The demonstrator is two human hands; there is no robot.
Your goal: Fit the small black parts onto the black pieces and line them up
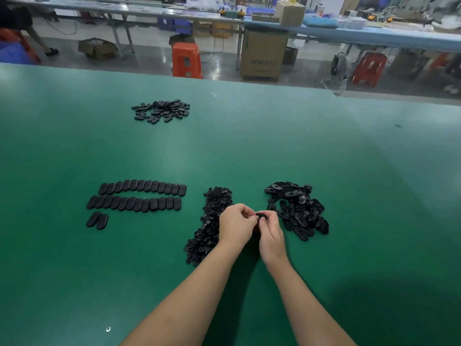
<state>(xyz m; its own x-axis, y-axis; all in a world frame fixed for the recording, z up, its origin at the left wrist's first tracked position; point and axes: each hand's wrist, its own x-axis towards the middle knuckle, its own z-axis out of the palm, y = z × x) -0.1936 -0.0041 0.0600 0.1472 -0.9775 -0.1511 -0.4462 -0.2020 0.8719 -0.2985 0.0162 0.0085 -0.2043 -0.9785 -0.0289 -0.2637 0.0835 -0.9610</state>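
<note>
Black piece pinched between left hand and right hand at lower centre, long axis unclear, open green table above, finished rows left, loose piles either side.

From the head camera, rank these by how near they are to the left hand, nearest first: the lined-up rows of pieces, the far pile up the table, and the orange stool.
Measured from the left hand:
1. The lined-up rows, on the green table to its left.
2. The far pile, farther up the table and to the left.
3. The orange stool, on the floor beyond the table's far edge.
</note>
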